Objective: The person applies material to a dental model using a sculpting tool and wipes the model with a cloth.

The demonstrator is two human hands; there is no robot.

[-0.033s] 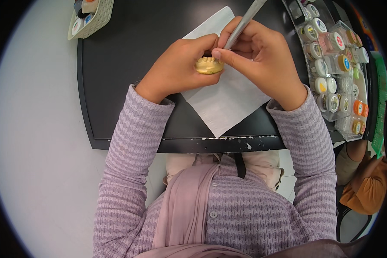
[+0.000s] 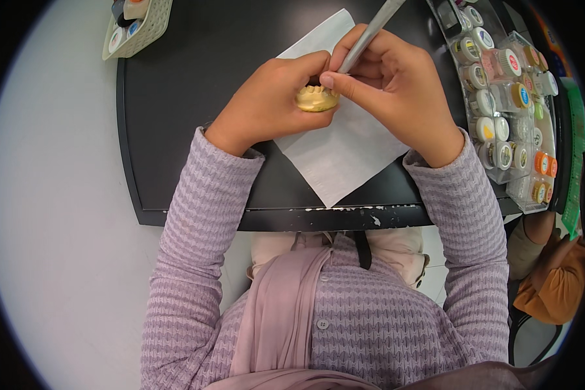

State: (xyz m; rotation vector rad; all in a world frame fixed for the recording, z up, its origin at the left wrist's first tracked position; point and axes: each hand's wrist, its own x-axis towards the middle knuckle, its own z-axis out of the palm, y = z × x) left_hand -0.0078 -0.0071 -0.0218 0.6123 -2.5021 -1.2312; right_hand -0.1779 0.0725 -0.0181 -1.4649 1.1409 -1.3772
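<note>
My left hand [image 2: 266,104] grips a small yellow dental cast [image 2: 315,99] with a row of teeth, holding it just above a white paper sheet [image 2: 351,153]. My right hand [image 2: 396,91] pinches a slim silver-handled tool [image 2: 370,32] like a pen. The tool's tip meets the cast at my fingertips and is hidden there. Both hands touch over the upper part of the paper, which lies on a black work mat [image 2: 175,130].
A clear tray [image 2: 530,195] of several small lidded jars runs along the mat's right side. A pale basket [image 2: 140,29] with small pots sits at the top left. Another person's orange sleeve [image 2: 552,292] shows at the lower right. White tabletop [image 2: 58,227] surrounds the mat.
</note>
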